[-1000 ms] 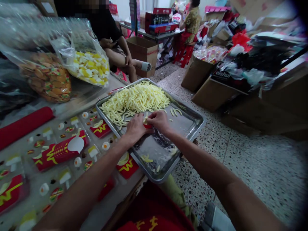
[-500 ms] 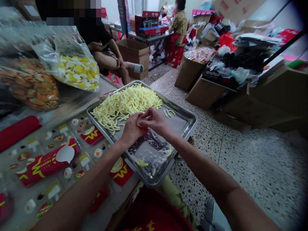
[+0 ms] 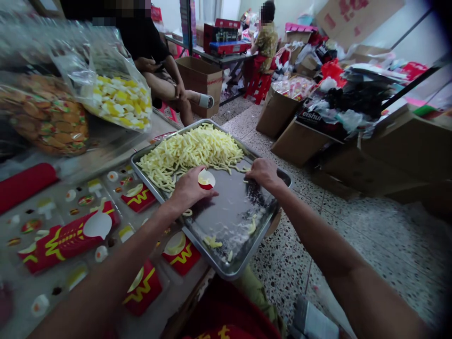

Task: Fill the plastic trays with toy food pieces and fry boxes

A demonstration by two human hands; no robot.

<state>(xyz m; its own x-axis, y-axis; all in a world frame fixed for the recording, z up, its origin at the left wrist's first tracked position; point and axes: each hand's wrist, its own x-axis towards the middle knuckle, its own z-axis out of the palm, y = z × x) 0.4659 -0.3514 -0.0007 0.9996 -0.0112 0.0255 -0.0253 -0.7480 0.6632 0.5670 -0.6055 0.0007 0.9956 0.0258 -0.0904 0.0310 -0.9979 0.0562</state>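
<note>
In the head view, my left hand [image 3: 189, 190] is wrapped round a small red and white fry carton [image 3: 206, 179] and tilts its opening up. Some pale yellow shows inside the carton. My right hand [image 3: 264, 173] is over the tray's right side, fingertips pinched on a pale yellow fry-shaped strip [image 3: 246, 181] that they partly hide. Both hands are above a metal tray [image 3: 226, 269]. A big heap of fry-shaped strips [image 3: 197, 146] fills its far left part. A few loose strips [image 3: 213, 242] and white powder lie towards the near edge.
Left of the tray, a table carries clear plastic moulds with red fry cartons [image 3: 181, 254] and small food-shaped pieces. Bags of yellow-white pieces [image 3: 122, 103] and burger-like pieces [image 3: 52, 117] stand behind. A seated person [image 3: 169, 80] is beyond. Cardboard boxes [image 3: 300, 141] line the right.
My right hand has left the carton and moved right to the loose strips. The carton's opening now shows in my left hand. The view has shifted slightly.
</note>
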